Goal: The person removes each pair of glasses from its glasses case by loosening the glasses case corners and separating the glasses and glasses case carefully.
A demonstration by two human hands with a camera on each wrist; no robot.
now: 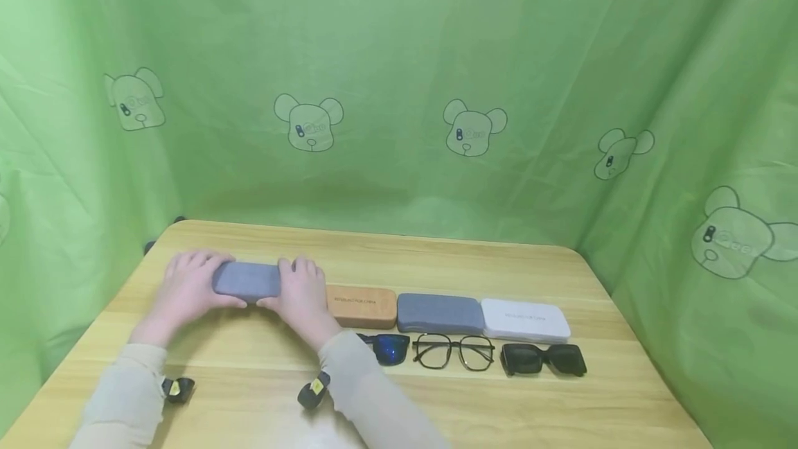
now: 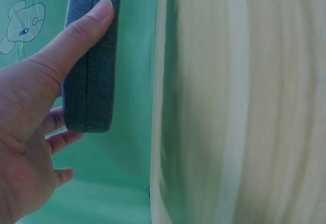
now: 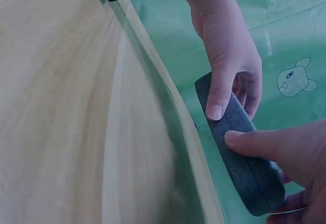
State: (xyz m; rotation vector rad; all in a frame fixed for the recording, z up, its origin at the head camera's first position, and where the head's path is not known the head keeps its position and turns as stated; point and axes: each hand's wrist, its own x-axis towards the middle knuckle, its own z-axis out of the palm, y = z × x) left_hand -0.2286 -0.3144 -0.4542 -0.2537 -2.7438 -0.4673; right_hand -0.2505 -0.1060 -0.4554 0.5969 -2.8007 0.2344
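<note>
Above the left part of the table, both hands hold a closed grey-blue glasses case (image 1: 248, 278) between them. My left hand (image 1: 192, 285) grips its left end, with the thumb (image 2: 84, 28) along the seam side and the fingers behind. At the other end, my right hand (image 1: 303, 296) grips the case with its thumb on the near side. In the right wrist view the case (image 3: 244, 165) is seen lengthwise, with both thumbs pressed on the same long side. Its lid seam shows in the left wrist view; what is inside is hidden.
Right of the hands lie an orange-brown case (image 1: 361, 307), a second grey-blue case (image 1: 440, 313) and a white case (image 1: 526, 319) in a row. Before them lie blue-lensed sunglasses (image 1: 391, 350), clear black-framed glasses (image 1: 436, 351) and black sunglasses (image 1: 544, 359). Green curtain (image 1: 399, 179) surrounds the table.
</note>
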